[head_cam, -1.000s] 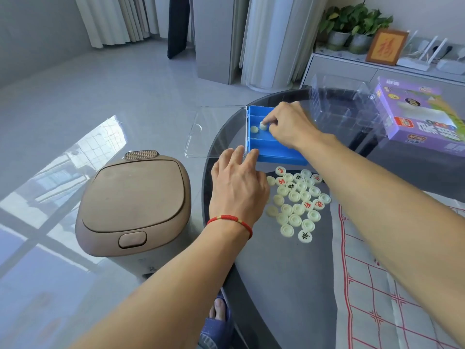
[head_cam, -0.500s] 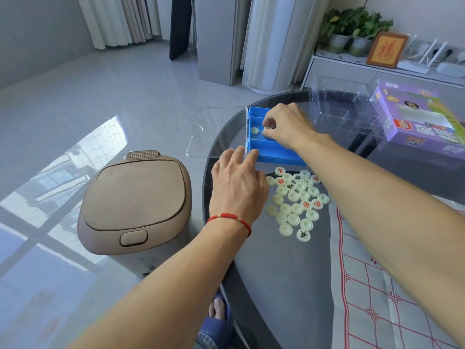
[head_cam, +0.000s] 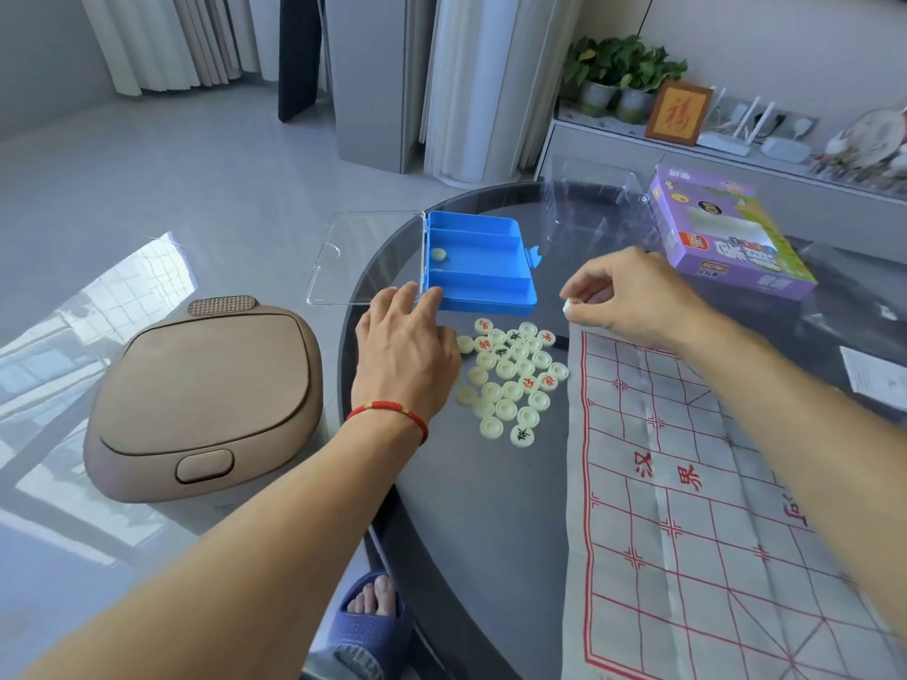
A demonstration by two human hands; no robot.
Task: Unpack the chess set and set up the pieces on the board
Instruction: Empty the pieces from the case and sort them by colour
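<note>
A blue piece box (head_cam: 483, 287) with a clear lid (head_cam: 363, 257) folded open to the left lies on the dark round table (head_cam: 491, 507). One cream piece (head_cam: 438, 254) remains inside it. Several cream round pieces (head_cam: 513, 380) with red or black characters lie in a heap in front of the box. My left hand (head_cam: 405, 350) rests with straight fingers against the box's near left corner. My right hand (head_cam: 628, 299) pinches one cream piece (head_cam: 572, 305) just above the far left corner of the cloth board (head_cam: 711, 507), which has a red grid.
A purple game carton (head_cam: 726, 238) and a clear plastic insert (head_cam: 599, 213) lie at the back of the table. A paper sheet (head_cam: 878, 380) is at the right. A brown lidded bin (head_cam: 206, 400) stands on the floor left of the table. My slippered foot (head_cam: 373, 625) shows below the edge.
My right hand has lifted a piece out of the blue box and carried it right and toward me, to the board's far corner. My left hand has stayed at the box.
</note>
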